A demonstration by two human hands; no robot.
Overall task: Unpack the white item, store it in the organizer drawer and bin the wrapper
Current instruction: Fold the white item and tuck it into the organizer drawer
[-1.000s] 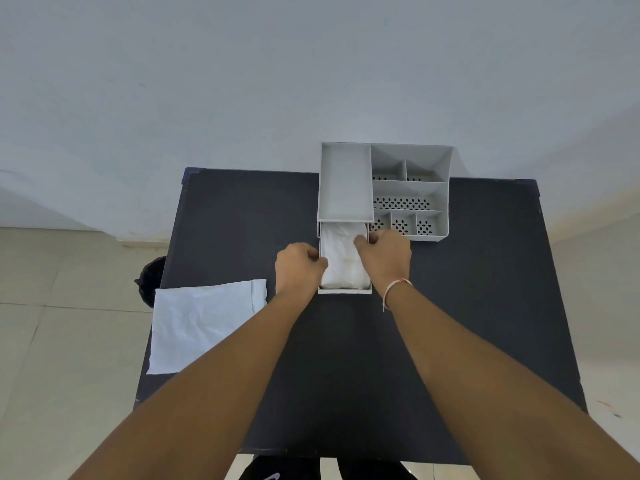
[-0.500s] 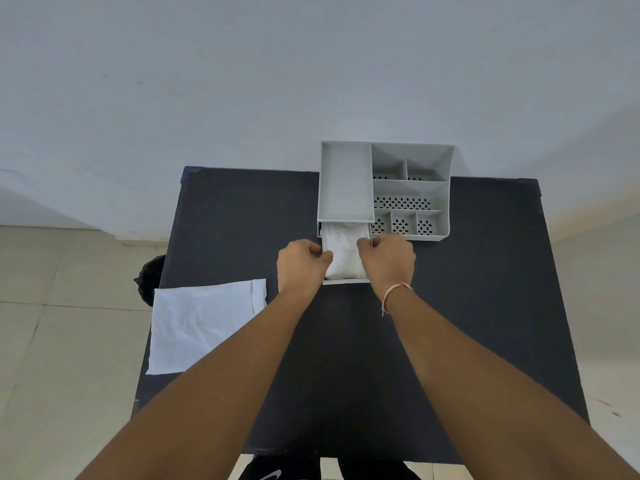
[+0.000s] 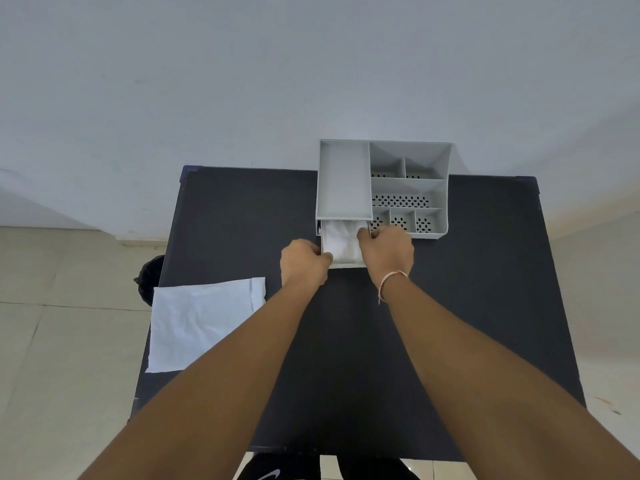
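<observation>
A grey desk organizer (image 3: 408, 188) stands at the table's far edge, with its drawer (image 3: 346, 265) partly slid out toward me. The white item (image 3: 341, 242), soft and crumpled, lies inside the drawer. My left hand (image 3: 303, 263) grips the drawer's left front corner. My right hand (image 3: 388, 249) holds the drawer's right side, thumb at the item's edge. The white wrapper (image 3: 197, 323) lies flat on the table's left part, hanging over the left edge.
The black table (image 3: 450, 341) fills the middle of the view. A black bin (image 3: 149, 280) stands on the tiled floor just off the table's left edge. A pale wall rises behind the organizer.
Both hands have moved away from me with the drawer, which now sticks out less from the organizer. The wrapper has not moved.
</observation>
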